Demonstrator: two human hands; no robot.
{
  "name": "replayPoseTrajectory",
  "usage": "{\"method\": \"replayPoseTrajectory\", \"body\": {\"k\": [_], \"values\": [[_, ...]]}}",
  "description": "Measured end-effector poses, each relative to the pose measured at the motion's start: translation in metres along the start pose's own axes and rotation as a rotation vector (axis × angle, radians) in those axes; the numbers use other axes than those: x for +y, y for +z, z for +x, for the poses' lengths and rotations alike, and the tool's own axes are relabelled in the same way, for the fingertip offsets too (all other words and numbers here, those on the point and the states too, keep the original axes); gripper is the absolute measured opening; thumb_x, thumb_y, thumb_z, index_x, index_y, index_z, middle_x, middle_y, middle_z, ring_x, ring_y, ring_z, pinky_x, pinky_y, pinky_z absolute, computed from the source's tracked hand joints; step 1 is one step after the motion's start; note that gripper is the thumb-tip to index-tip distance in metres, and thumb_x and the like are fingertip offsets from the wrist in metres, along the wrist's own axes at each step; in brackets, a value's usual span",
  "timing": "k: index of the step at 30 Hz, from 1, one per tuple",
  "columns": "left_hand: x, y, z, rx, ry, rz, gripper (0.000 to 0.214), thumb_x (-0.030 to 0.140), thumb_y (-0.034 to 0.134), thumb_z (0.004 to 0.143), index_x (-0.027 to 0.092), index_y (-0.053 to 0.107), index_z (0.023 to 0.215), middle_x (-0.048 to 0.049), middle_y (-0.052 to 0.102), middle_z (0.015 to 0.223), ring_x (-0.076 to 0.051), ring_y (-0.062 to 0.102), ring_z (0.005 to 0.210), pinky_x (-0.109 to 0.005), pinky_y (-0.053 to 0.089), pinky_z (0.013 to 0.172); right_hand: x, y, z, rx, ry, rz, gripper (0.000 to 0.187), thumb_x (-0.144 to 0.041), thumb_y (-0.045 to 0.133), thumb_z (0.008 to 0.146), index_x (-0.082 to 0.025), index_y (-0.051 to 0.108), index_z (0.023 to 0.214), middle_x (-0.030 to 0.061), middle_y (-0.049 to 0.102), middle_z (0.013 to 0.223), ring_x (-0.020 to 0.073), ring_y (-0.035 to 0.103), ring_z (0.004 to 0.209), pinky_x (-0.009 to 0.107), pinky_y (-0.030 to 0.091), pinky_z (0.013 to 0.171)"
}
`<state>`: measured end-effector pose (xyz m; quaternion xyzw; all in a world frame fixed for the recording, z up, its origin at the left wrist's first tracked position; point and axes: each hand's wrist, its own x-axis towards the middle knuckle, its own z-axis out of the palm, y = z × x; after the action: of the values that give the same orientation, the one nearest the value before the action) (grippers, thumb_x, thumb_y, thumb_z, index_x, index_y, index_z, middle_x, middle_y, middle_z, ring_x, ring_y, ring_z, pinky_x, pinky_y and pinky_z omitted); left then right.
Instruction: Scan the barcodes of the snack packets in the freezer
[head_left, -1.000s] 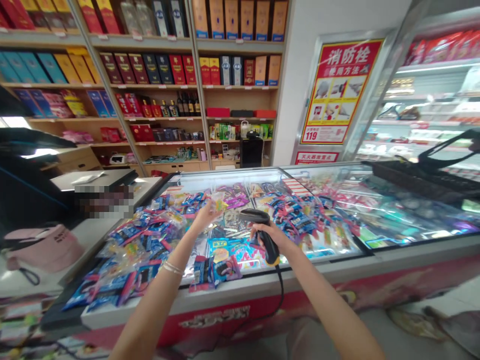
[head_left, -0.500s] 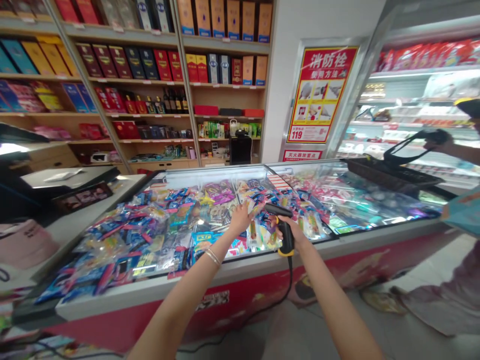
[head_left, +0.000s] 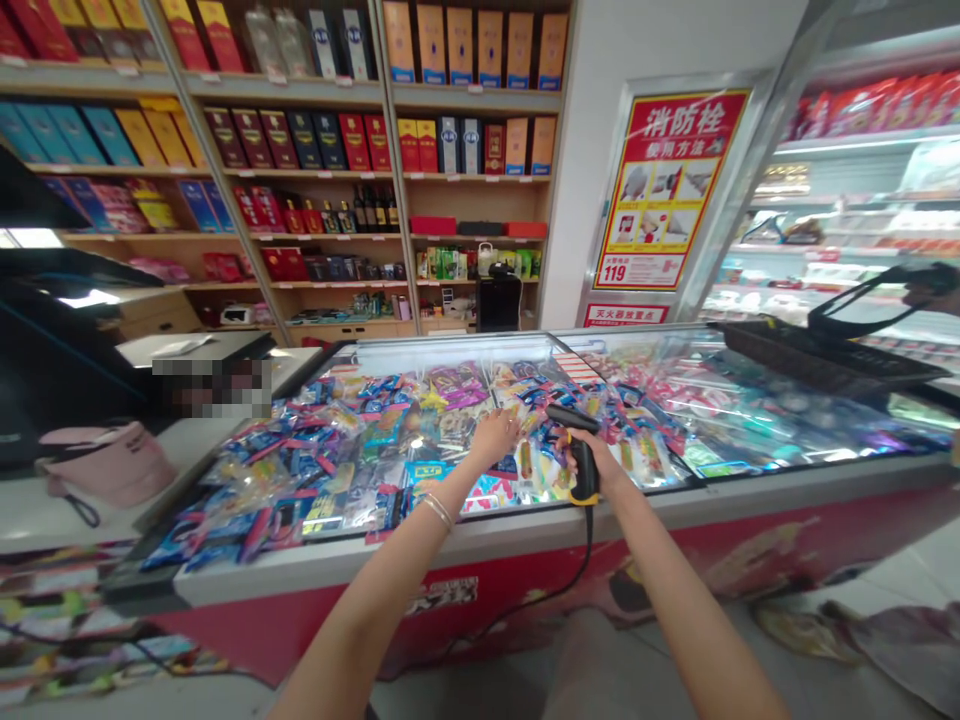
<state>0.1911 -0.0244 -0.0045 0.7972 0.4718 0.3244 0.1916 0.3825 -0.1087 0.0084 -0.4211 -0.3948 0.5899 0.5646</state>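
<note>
My right hand [head_left: 606,462] is closed around the grip of a black and yellow barcode scanner [head_left: 583,470], with its head pointing left. A cable hangs from the scanner's base. Left of the scanner head, my left hand [head_left: 495,438], with a bracelet at the wrist, is closed over the wrapped snacks. What its bent fingers hold is too small and blurred to make out. Many snack packets [head_left: 390,425], blue, clear and purple, lie spread over the glass top of a chest freezer [head_left: 315,565] beneath both hands.
A dark shopping basket [head_left: 817,355] stands on the freezer's right end, another person's hand [head_left: 934,290] at its handle. A pink bag [head_left: 112,465] sits on the left counter. Shelves of boxes [head_left: 307,95] line the back wall. The scanner cable [head_left: 555,590] runs down the freezer front.
The view has shifted left, so the scene sits further right. Both hands stay close together over the packets, and the scanner is still held in the right hand.
</note>
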Motion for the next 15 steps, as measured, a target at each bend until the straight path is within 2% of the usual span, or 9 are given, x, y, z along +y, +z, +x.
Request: {"method": "replayPoseTrajectory", "body": {"k": [4,6,8,12,15], "values": [[-0.031,-0.054,-0.003,0.138,-0.084,-0.052,0.028,0.036,0.047,0.088,0.019,0.066,0.099,-0.0152,0.066,0.106,-0.030,0.058,0.107,-0.038,0.038,0.094,0.000,0.026,0.001,-0.041,0.042,0.011,0.028,-0.037,0.064,0.069,-0.015,0.061,0.087,-0.0008,0.059,0.055,0.0089,0.043,0.035,0.022,0.033,0.032],[-0.052,-0.089,-0.010,0.236,-0.129,-0.108,0.020,0.034,0.054,0.083,0.020,0.066,0.090,-0.0129,0.067,0.097,-0.029,0.060,0.102,-0.036,0.039,0.092,0.001,0.049,0.005,-0.115,0.073,0.012,0.027,-0.038,0.063,0.071,-0.016,0.061,0.087,-0.0018,0.057,0.052,0.0096,0.043,0.034,0.023,0.035,0.033],[-0.074,-0.124,-0.020,0.319,-0.179,-0.092,0.016,0.032,0.058,0.081,0.020,0.066,0.089,-0.0117,0.067,0.095,-0.028,0.060,0.102,-0.034,0.039,0.093,0.005,0.077,0.011,-0.202,0.088,0.020,0.027,-0.036,0.064,0.071,-0.016,0.061,0.088,-0.0018,0.057,0.053,0.0093,0.044,0.036,0.022,0.036,0.034],[-0.114,-0.178,-0.042,0.407,-0.382,0.370,0.029,0.030,0.049,0.085,0.017,0.061,0.108,-0.0141,0.064,0.110,-0.028,0.057,0.107,-0.037,0.040,0.093,0.018,0.137,0.030,-0.368,0.132,0.004,0.029,-0.036,0.066,0.070,-0.014,0.063,0.089,-0.0008,0.060,0.056,0.0081,0.045,0.038,0.020,0.036,0.036],[-0.136,-0.196,-0.053,0.468,-0.523,0.653,0.040,0.031,0.048,0.084,0.010,0.057,0.117,-0.0195,0.060,0.116,-0.032,0.053,0.111,-0.041,0.041,0.092,0.032,0.176,0.044,-0.496,0.195,-0.016,0.029,-0.035,0.066,0.070,-0.014,0.064,0.090,0.0007,0.064,0.062,0.0078,0.048,0.040,0.020,0.037,0.037]]}}
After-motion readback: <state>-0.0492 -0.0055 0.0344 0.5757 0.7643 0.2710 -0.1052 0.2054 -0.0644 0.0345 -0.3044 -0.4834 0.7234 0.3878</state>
